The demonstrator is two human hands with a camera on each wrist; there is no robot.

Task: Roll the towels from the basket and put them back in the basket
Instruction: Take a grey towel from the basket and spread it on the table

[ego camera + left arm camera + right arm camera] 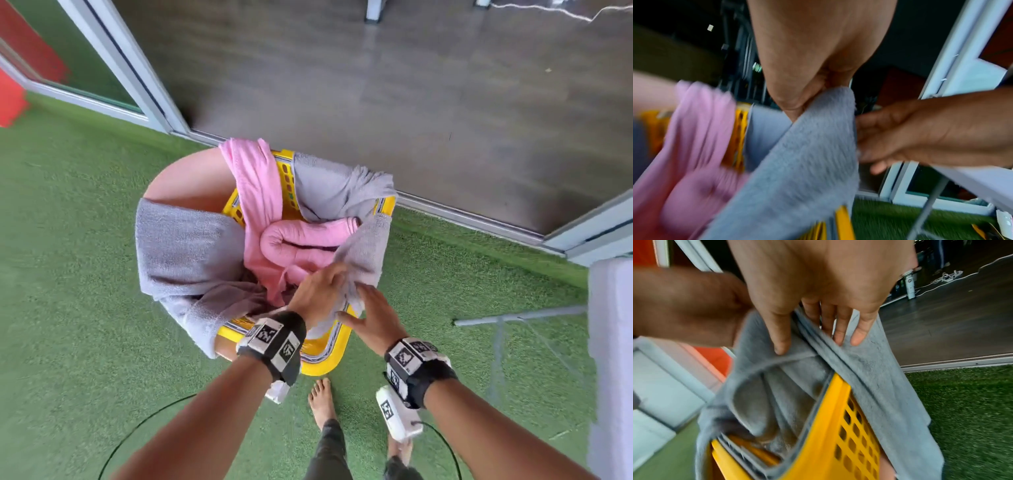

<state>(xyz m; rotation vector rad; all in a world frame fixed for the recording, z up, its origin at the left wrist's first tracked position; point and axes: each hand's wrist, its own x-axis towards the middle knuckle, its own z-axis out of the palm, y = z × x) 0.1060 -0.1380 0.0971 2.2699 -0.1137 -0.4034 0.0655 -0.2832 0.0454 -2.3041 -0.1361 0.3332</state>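
Observation:
A yellow basket (325,359) stands on green turf in the head view. Grey and pink towels hang over its rim. A rolled pink towel (301,240) lies inside it, and a loose pink towel (253,178) is draped over the far rim. My left hand (322,287) pinches the top of a grey towel (366,246) above the near right corner. The left wrist view shows that pinch (797,97) on the grey towel (807,162). My right hand (370,311) lies beside it, with straight fingers (838,331) and thumb touching the towel's hem (869,369).
Another grey towel (181,246) hangs over the basket's left side. A sliding-door track (462,216) and a dark wooden floor lie just behind. A white table (613,342) and a grey metal frame (513,318) stand to the right. My bare foot (322,401) is close to the basket.

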